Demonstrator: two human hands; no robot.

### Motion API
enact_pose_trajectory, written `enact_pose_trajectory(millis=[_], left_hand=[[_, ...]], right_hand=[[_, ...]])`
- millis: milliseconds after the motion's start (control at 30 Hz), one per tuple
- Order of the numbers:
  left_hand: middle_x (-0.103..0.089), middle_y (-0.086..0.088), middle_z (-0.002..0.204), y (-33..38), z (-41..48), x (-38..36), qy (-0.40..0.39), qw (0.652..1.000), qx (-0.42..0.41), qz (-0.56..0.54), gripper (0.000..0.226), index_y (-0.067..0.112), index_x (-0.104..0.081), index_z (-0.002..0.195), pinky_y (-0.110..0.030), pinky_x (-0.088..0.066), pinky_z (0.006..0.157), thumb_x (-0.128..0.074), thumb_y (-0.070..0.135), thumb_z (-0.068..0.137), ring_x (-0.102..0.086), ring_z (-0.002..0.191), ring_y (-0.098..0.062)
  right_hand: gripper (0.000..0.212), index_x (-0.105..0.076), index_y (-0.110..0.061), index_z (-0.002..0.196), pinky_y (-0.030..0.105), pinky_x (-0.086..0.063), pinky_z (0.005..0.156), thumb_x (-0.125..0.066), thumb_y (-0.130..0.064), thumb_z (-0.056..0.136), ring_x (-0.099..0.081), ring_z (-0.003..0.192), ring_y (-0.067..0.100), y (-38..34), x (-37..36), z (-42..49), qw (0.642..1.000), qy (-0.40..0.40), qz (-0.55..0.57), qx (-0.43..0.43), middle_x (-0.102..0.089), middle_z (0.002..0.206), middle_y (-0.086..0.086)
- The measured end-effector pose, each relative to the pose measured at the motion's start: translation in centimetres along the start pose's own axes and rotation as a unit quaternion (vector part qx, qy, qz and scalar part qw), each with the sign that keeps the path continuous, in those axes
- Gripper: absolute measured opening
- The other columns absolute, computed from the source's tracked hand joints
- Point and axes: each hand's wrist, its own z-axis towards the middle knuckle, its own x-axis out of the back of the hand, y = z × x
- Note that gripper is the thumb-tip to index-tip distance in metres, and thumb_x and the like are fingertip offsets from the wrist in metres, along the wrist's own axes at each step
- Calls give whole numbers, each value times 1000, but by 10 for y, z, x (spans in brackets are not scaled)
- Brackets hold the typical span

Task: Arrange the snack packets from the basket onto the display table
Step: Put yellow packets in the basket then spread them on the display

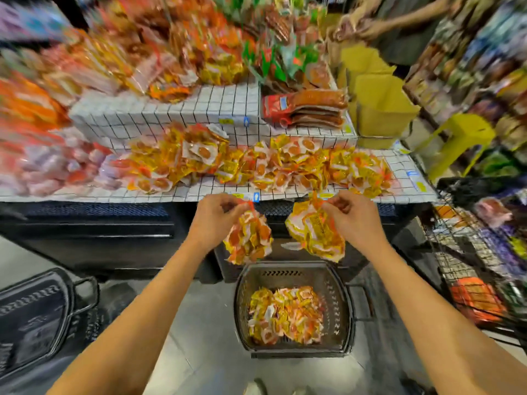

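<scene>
- Head view, biggest thing first: the bench [85, 195], stepped and covered in a white grid cloth, loaded with blurry snack heaps.
- On its lower step there's a wide pile [256, 166] of yellow-orange packs spread along the front.
- The black basket [338, 303] is on the floor right below the arms, near the bench front, with a layer of the same packets [285, 315] in the bottom.
- Far left on the floor sits a second basket [31, 315], also black.
- Up in the air over the basket, just under the bench edge, hangs the right bunch [313, 238]. The left bunch [248, 240] is beside it, with a gap between them.
- The right grip [352, 215] has its fingers curled, pinching the right bunch by its top.
- Same deal for the left grip [212, 212], pinching the left bunch by its top.
</scene>
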Motion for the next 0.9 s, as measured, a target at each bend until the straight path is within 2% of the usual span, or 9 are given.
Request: enact_pose_trajectory(millis=[33, 100, 133, 200, 300, 467, 633, 767, 900], left_hand=[[-71, -2, 74, 8, 4, 8, 5, 1000, -7, -10, 17, 12, -76, 86, -17, -48, 58, -71, 28, 88, -63, 59, -8], [-72, -4, 77, 20, 13, 24, 23, 999, -26, -19, 15, 16, -74, 81, -34, -56, 70, -71, 29, 88, -66, 67, -14], [-72, -3, 77, 25, 17, 31, 32, 999, -38, -18, 14, 18, -73, 79, -43, -57, 73, -71, 28, 88, -67, 70, -16], [-72, -1, 75, 35, 26, 44, 39, 998, -51, -15, 14, 19, -74, 78, -50, -57, 72, -71, 27, 88, -69, 73, -19], [-72, -6, 74, 47, 39, 61, 60, 996, -54, -24, 13, 16, -74, 79, -52, -57, 72, -71, 24, 89, -69, 74, -27], [-73, -10, 76, 67, 56, 85, 112, 992, -49, -9, 17, 7, -76, 85, -49, -56, 71, -70, 23, 90, -68, 71, -23], [-74, -2, 77, 70, 76, 109, 157, 986, -16, -50, 9, 23, -74, 81, -46, -59, 74, -72, 27, 88, -68, 70, -18], [-70, -3, 67, 64, 95, 131, 169, 985, -21, -31, 19, 14, -77, 81, -44, -54, 64, -73, 32, 87, -61, 59, -12], [-70, -15, 73, 41, 127, 156, 187, 982, -15, -16, 21, 9, -76, 81, -51, -54, 68, -73, 30, 87, -59, 63, -19]], right_hand=[[17, -62, -20, 75, 19, -36, 57, -73, -24, 88, -52, 63, -1, -10, 5, 5, 1000, 8, 5, 11, -57, 65, -11], [20, -60, -22, 72, 23, -36, 58, -73, -24, 88, -52, 64, 2, -28, 14, 14, 999, 20, 11, 26, -58, 66, -9], [20, -61, -22, 72, 24, -36, 58, -72, -24, 88, -53, 65, 3, -36, 18, 19, 999, 24, 7, 35, -59, 67, -8], [16, -65, -18, 76, 25, -39, 59, -71, -25, 89, -56, 68, 6, -51, 24, 30, 998, 24, -2, 56, -62, 70, -5], [13, -68, -16, 81, 31, -44, 62, -70, -26, 89, -59, 69, 14, -70, 26, 48, 997, 12, 5, 78, -65, 72, 1], [14, -65, -19, 76, 31, -42, 62, -72, -23, 87, -57, 68, 14, -94, 22, 82, 993, 5, 14, 119, -63, 68, -2], [13, -67, -17, 77, 32, -43, 64, -73, -22, 87, -60, 70, 11, -109, 10, 116, 986, -4, 28, 163, -66, 72, -3], [11, -68, -18, 77, 16, -40, 58, -73, -19, 88, -60, 71, 11, -118, -9, 139, 983, -19, 49, 176, -67, 73, -1], [10, -69, -16, 80, 25, -43, 60, -73, -20, 88, -61, 71, 13, -125, -32, 171, 985, -23, 36, 170, -68, 74, 0]])
